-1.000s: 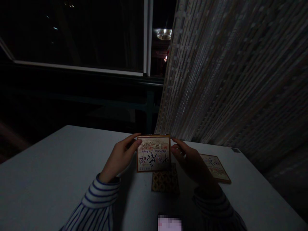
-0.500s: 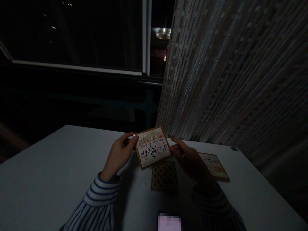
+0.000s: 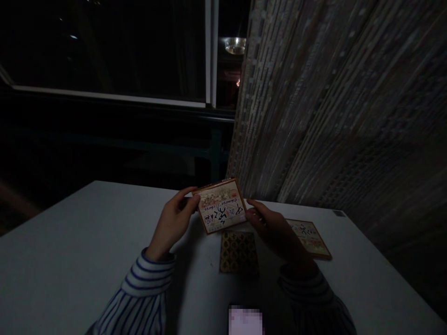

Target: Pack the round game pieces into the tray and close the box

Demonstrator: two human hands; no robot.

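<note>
A Chinese chess box (image 3: 220, 207), flat and printed with calligraphy that reads upside down from here, is held tilted above the table. My left hand (image 3: 174, 222) grips its left edge, thumb on the printed face and fingers behind. At the opposite edge, the bent fingers of my right hand (image 3: 270, 230) hold the box's right side. Just below it lies a square set of round chess pieces (image 3: 239, 253), packed in rows on the table. A second, similar printed box (image 3: 310, 239) rests flat to the right, partly covered by my right hand and forearm.
The white table (image 3: 70, 260) has its far edge near a string curtain (image 3: 296, 116). A window frame (image 3: 211, 56) stands beyond it on the left. A pixelated pale rectangle (image 3: 245, 321) shows at the near edge. A small dark label (image 3: 338, 213) is at the far right corner.
The chess box has tipped so that its far side edge now shows, and its near edge has risen a little. Both hands keep about the same place.
</note>
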